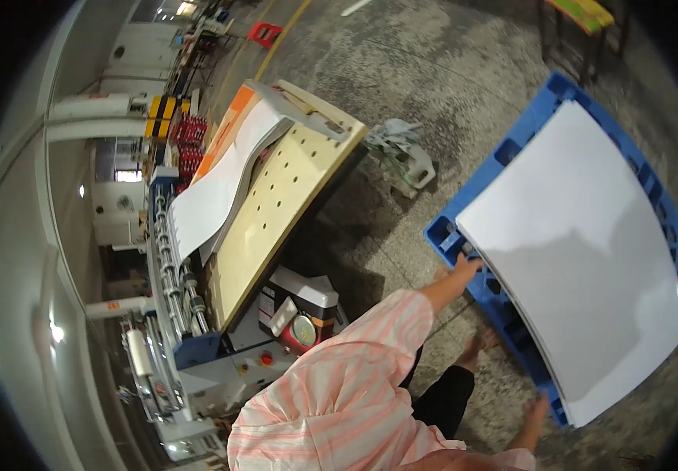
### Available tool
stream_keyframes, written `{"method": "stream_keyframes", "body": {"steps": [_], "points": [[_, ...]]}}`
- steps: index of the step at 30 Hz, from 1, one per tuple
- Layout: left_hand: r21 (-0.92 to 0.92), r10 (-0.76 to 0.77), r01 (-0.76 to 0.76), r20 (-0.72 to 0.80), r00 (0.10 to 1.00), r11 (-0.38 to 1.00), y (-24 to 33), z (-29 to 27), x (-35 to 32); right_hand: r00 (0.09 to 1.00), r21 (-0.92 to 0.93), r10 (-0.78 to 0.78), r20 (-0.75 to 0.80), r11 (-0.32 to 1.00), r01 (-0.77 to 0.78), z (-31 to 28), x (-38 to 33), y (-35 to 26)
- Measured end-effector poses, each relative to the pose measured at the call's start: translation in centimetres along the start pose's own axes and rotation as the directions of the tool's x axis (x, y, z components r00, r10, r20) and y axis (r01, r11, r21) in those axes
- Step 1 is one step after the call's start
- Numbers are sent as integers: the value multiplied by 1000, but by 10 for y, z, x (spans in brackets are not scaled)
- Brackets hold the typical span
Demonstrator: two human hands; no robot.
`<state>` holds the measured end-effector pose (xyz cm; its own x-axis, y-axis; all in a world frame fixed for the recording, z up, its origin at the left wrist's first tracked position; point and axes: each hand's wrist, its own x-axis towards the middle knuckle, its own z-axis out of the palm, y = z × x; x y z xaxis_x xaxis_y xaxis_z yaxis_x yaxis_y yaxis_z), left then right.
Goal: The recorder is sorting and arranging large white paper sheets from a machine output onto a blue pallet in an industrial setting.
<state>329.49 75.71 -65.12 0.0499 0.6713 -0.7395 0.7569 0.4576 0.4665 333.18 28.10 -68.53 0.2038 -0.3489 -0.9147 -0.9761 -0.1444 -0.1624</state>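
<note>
Both hands at the edge of a tall stack of white sheets on a blue pallet.

Left hand (465, 268) at about 10 o'clock of the stack, fingers curled onto its near corner, gripping the sheet edges. Right hand (537, 410) at roughly 6 o'clock, pressed against the lower corner; grip there impossible to tell. Stack of white sheets (582, 259): large, plain, unprinted, edges squared, top sheet smooth with a soft shadow across the middle, curved only by the lens. Underneath, blue plastic pallet (559, 90), showing as a rim at 12 and 9 o'clock. Farther off at 9 o'clock, a cream perforated feed table (276, 212) carrying a smaller pile of white paper (213, 188). Mottled concrete floor (433, 63) all around.
</note>
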Motion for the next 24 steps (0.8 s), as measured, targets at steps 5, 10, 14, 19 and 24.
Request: {"method": "stream_keyframes", "body": {"steps": [5, 10, 14, 19, 24], "points": [[25, 234, -272, 434, 870, 962, -16, -55, -116, 885, -305, -110, 453, 914, 269, 42, -122, -26], [-82, 20, 25, 505, 863, 996, -53, -170, -149, 803, -310, -197, 563, 850, 425, 89, -167, -65], [-20, 46, -41, 485, 873, 999, -86, -226, -141, 832, -322, -250, 496, 837, 443, 104, -178, -89], [-340, 192, -40, 425, 885, 939, -96, -295, -120, 804, -515, -345, 485, 630, 581, 165, -164, -93], [-485, 204, -59, 253, 946, 872, -94, -402, -113, 279, -379, -338, 899, -281, 882, 292, -233, -77]]}}
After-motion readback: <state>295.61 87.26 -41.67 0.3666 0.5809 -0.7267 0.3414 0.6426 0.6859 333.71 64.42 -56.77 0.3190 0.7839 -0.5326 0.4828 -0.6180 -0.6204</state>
